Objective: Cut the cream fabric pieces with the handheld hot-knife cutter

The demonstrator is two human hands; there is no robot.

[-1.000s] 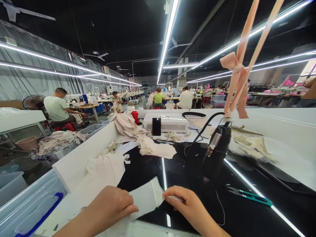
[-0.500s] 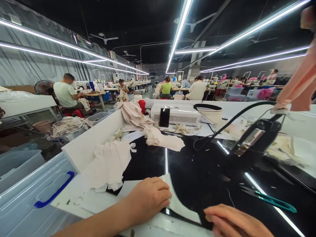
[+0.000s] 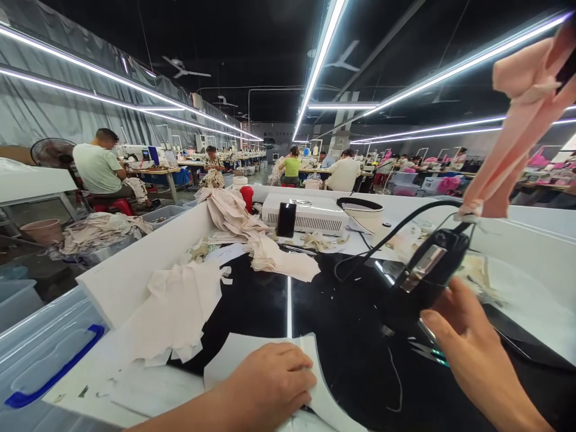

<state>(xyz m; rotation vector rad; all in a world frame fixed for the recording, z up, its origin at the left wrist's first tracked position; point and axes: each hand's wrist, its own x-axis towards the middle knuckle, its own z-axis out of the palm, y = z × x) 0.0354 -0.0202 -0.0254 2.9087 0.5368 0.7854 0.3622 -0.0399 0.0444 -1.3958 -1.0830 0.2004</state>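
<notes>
My left hand [image 3: 270,384] rests with curled fingers on a white fabric piece [image 3: 229,366], pinning it to the glossy black table [image 3: 342,324] at the near edge. My right hand [image 3: 468,342] is raised at the right, fingers apart, its fingertips right by a black corded hand tool [image 3: 423,276]. That tool hangs tilted from a pink ribbon [image 3: 508,162] tied in a bow above. Whether my fingers touch the tool is unclear. Teal snips [image 3: 434,354] lie on the table, mostly hidden behind my right hand.
A pile of cream fabric pieces [image 3: 180,312] lies left of my left hand, more [image 3: 270,258] farther back. A white box machine [image 3: 310,219] and a phone [image 3: 286,219] stand at the back. A clear bin with a blue handle [image 3: 49,366] is at the left. Other people sew in the background.
My right hand rose from the table's near edge up to the hanging black tool. My left hand stayed on the white fabric piece. The view shifted slightly.
</notes>
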